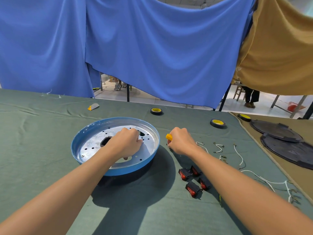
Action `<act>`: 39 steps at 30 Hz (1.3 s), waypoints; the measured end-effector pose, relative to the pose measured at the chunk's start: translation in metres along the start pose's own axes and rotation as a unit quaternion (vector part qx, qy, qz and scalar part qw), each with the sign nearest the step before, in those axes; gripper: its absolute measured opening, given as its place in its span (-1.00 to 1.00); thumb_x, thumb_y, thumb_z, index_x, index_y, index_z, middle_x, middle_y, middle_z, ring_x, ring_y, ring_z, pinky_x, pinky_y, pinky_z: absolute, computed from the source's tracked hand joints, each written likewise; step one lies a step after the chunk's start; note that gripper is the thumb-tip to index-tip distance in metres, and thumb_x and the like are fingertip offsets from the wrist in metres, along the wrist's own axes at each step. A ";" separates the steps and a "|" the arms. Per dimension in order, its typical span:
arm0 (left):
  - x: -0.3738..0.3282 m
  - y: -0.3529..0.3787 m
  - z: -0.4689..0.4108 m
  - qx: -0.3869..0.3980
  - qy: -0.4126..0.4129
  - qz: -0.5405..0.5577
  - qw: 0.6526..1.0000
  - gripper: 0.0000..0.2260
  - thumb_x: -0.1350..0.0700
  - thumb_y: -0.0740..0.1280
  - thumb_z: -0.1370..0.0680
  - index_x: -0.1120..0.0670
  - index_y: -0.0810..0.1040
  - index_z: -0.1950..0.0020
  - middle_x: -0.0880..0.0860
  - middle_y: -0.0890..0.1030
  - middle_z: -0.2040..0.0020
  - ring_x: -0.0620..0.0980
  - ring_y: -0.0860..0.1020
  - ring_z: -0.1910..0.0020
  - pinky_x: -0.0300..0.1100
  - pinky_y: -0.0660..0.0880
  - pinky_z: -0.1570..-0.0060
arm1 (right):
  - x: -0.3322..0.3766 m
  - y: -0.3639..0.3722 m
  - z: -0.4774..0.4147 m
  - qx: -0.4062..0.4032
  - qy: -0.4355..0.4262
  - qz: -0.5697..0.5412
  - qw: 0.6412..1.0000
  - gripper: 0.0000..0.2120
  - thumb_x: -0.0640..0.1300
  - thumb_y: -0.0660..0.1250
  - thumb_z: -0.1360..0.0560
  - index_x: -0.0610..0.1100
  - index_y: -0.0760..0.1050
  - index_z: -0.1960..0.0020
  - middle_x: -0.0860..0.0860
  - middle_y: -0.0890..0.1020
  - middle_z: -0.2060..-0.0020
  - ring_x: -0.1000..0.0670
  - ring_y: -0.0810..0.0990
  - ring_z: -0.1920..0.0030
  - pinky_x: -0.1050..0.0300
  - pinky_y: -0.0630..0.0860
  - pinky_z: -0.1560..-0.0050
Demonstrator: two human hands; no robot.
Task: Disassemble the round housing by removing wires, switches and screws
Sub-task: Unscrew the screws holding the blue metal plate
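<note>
Left hand [127, 141] sits curled inside the blue housing [138, 167], can't tell if I'm gripping anything; right hand [181, 141] fisted round yellow tool handle [169, 137], switches [193, 180] near right

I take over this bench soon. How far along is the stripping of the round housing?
Done, it seems: four switches and several wires lie loose on the cloth right of the housing. In hand: the left hand rests inside on the metal plate, the right hand grips a yellow-handled tool beside it. Left: likely screws; one seems to sit near the plate's edge.
</note>
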State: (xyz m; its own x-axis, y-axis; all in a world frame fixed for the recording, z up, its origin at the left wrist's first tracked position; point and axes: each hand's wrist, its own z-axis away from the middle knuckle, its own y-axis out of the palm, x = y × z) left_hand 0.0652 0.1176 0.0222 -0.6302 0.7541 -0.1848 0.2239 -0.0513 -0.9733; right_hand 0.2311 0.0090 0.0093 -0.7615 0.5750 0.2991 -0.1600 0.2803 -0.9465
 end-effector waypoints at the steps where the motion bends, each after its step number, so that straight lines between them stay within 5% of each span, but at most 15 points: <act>1: -0.002 0.001 -0.001 0.001 -0.004 0.006 1.000 -0.67 0.00 0.18 -0.66 -0.02 0.29 0.31 0.00 0.47 0.34 -0.06 0.51 0.44 -0.30 0.27 0.52 | 0.000 0.003 0.000 -0.002 -0.002 0.008 1.000 -0.93 -0.23 0.37 -0.48 -0.15 0.51 0.18 -0.08 0.52 0.26 -0.11 0.54 0.23 0.01 0.47 0.28; 7: -0.003 0.005 -0.001 0.004 -0.019 0.020 1.000 -0.69 -0.02 0.15 -0.66 -0.02 0.30 0.28 0.02 0.49 0.31 -0.03 0.52 0.42 -0.26 0.31 0.48 | -0.004 0.010 -0.001 -0.021 0.007 0.030 0.999 -0.77 -0.21 0.36 -0.48 -0.10 0.38 0.30 -0.03 0.45 0.35 -0.03 0.44 0.35 0.10 0.33 0.39; 20: -0.006 0.004 -0.001 0.015 -0.018 0.035 0.999 -0.72 0.02 0.16 -0.66 0.00 0.30 0.25 0.02 0.51 0.33 -0.05 0.54 0.41 -0.25 0.38 0.43 | 0.001 0.017 -0.002 -0.036 0.050 -0.003 0.998 -0.85 -0.17 0.33 -0.47 -0.07 0.35 0.16 -0.04 0.44 0.24 -0.12 0.50 0.16 0.05 0.37 0.24; 28: -0.004 0.005 -0.002 0.013 -0.014 0.033 0.999 -0.80 -0.01 0.16 -0.67 0.04 0.37 0.11 0.00 0.50 0.31 -0.06 0.52 0.37 -0.27 0.36 0.42 | -0.006 0.010 -0.011 -0.024 0.084 -0.063 0.994 -0.83 -0.21 0.31 -0.41 -0.12 0.34 0.29 -0.06 0.47 0.29 -0.08 0.43 0.35 0.14 0.29 0.42; 32: -0.004 0.006 -0.004 0.011 -0.012 0.032 0.999 -0.78 0.00 0.17 -0.66 0.04 0.37 0.14 -0.01 0.48 0.34 -0.05 0.50 0.38 -0.30 0.31 0.45 | -0.021 -0.009 -0.021 -0.051 0.123 -0.119 0.984 -0.82 -0.20 0.32 -0.42 -0.14 0.34 0.29 -0.10 0.50 0.20 -0.10 0.44 0.30 0.12 0.32 0.39; 39: -0.010 0.005 -0.008 0.010 -0.021 0.043 0.999 -0.79 -0.01 0.17 -0.66 0.07 0.39 0.10 0.02 0.50 0.31 -0.04 0.51 0.41 -0.25 0.35 0.45 | -0.023 0.002 -0.014 0.002 0.103 -0.029 0.994 -0.75 -0.15 0.38 -0.44 -0.10 0.30 0.27 -0.10 0.46 0.15 -0.19 0.51 0.12 0.05 0.38 0.24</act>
State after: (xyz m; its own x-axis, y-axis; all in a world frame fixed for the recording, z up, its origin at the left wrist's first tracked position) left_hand 0.0787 0.1147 0.0199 -0.6401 0.7180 -0.2735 0.2642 -0.1286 -0.9559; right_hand 0.2571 0.0064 0.0022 -0.6067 0.7027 0.3716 -0.2024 0.3156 -0.9271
